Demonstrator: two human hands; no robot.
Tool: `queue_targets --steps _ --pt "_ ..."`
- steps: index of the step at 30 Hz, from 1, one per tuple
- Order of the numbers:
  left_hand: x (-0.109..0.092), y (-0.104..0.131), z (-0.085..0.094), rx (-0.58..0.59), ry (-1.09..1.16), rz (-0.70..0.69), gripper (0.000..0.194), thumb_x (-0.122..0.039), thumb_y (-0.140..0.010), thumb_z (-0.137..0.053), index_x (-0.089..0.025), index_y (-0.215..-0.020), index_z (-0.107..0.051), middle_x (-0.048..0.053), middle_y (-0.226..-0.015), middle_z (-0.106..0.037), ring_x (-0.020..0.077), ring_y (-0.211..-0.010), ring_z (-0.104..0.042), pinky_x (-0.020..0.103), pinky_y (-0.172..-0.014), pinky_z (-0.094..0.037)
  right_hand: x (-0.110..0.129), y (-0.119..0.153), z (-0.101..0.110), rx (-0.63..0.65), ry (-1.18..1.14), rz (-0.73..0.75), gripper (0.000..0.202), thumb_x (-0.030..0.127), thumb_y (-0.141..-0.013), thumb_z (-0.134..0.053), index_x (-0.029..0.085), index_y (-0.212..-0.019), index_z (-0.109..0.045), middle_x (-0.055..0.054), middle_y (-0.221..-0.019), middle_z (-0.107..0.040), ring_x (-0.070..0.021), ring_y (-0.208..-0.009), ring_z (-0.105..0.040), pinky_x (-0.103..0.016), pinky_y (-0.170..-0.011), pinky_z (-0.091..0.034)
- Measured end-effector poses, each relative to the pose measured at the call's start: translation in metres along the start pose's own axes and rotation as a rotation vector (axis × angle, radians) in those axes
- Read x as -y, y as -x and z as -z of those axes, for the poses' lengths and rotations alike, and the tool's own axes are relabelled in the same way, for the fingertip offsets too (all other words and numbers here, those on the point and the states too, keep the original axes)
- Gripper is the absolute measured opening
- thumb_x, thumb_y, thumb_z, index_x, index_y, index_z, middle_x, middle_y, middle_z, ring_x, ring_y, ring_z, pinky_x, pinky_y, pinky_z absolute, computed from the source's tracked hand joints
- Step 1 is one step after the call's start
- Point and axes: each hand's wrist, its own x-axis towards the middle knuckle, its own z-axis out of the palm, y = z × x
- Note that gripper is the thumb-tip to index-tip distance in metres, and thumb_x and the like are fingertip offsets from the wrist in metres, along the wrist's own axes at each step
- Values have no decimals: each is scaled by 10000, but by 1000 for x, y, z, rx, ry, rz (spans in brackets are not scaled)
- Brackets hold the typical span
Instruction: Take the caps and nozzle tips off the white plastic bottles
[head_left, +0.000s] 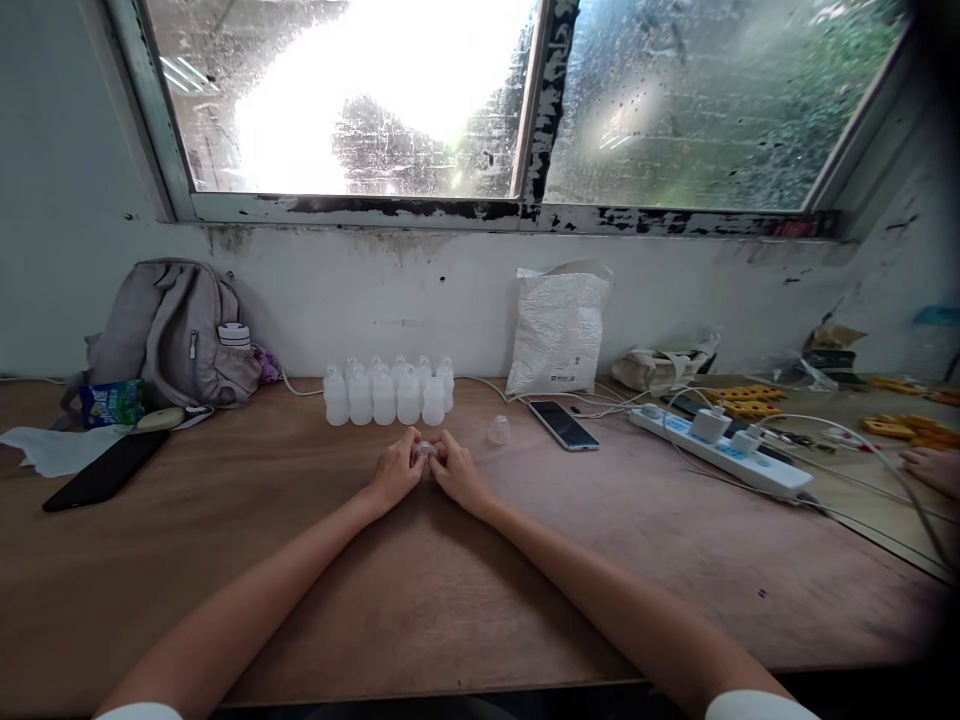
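My left hand (397, 472) and my right hand (456, 472) meet above the table, fingers closed from both sides around a small translucent whitish piece (426, 449). Most of that piece is hidden by the fingers, so its exact kind cannot be made out. Just behind the hands stand several frosted white plastic bottles (384, 398) in two rows, upright and close together. One bottle (433, 402) at the right of the front row looks shorter, with no tall tip on it. To the right of my right hand, a translucent dome-shaped cap (499, 430) rests on the wooden table (420, 600).
Farther right lie a phone (564, 425) and a white power strip (720, 452) with cables. A white padded bag (559, 330) leans against the wall. On the left are a grey backpack (169, 330) and a black tablet-like slab (106, 472). Another person's hand (934, 468) shows at far right.
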Motion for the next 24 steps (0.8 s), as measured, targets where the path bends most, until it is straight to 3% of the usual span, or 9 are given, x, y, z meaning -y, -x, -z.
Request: queue_targets --steps 4,10,17,22,24 --pt "-3 0 3 -8 99 32 177 -188 -728 -442 -204 -903 -421 -15 -680 -545 128 -581 -533 244 -586 -411 2 0 1 -55 -35 2 177 176 -730 -410 196 -898 -463 42 -548 -499 -108 -489 -474 -210 -529 -359" --pt "-7 0 7 -10 322 -9 412 -54 -631 -458 -200 -1007 -377 51 -967 -559 149 -851 -566 265 -727 -450 1 -1 1 -55 -207 -13 362 135 -691 -447 207 -1043 -398 -1 -755 -566 -109 -593 -549 -218 -571 -435" --pt "-3 -1 7 34 497 8 246 -26 -652 -365 -187 -827 -427 20 -856 -562 135 -826 -562 258 -721 -455 -3 -1 1 -53 -229 -4 405 88 -675 -433 201 -1062 -390 -11 -784 -586 -116 -632 -553 -240 -613 -449" --pt "3 -3 3 1 524 89 63 -204 -773 -410 -185 -813 -455 15 -793 -571 139 -762 -564 269 -687 -456 -2 -2 1 -59 -178 22 448 28 -634 -402 191 -1051 -396 -15 -788 -595 -120 -651 -554 -255 -641 -443" --pt "7 -4 -1 -12 573 122 163 -259 -751 -487 -184 -889 -445 36 -840 -587 152 -808 -571 271 -694 -460 -3 -2 0 -40 -197 43 473 4 -617 -379 187 -1053 -397 -30 -835 -597 -127 -718 -565 -270 -687 -445"
